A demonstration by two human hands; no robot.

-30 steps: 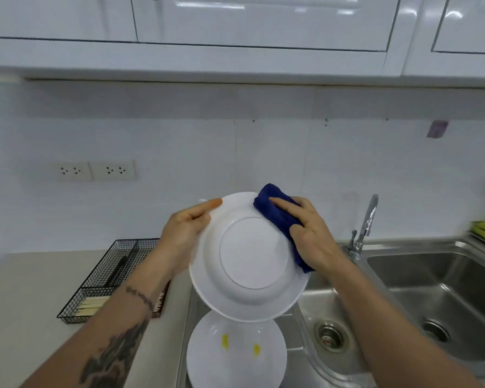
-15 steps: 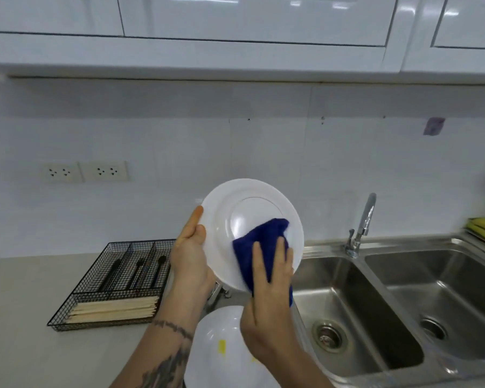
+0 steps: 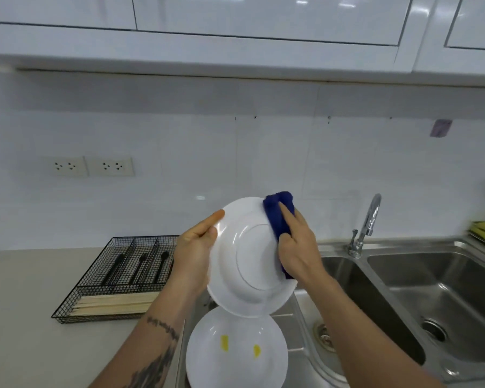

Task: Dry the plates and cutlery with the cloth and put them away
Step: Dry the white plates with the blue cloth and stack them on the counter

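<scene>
Head view: a white plate (image 3: 249, 264) is held up on edge over the seam between counter (image 3: 25, 317) and sink (image 3: 381, 298), its underside toward the camera, its lower rim just above a second plate (image 3: 235, 351) lying flat at 6 o'clock; that lower plate carries two yellow marks; open air lies above the raised plate up to the cabinets (image 3: 235, 29), and the wall stands clear behind it; at 9 o'clock a wire tray (image 3: 118, 278) sits on the counter near the left hand (image 3: 193, 256), holding dark cutlery (image 3: 140, 264) and pale chopsticks (image 3: 115, 303); at 3 o'clock the tap (image 3: 367, 222) rises well apart from the plate, with both basins open beneath; left hand grips the plate's left rim, thumb on the near face, forefinger stretched along the edge toward 11 o'clock, forearm rising from 7 o'clock; right hand (image 3: 300, 247) clasps a blue cloth (image 3: 277, 219) against the plate's upper right rim at 1 o'clock, fingers laid flat over it, forearm coming in from 5 o'clock.
</scene>
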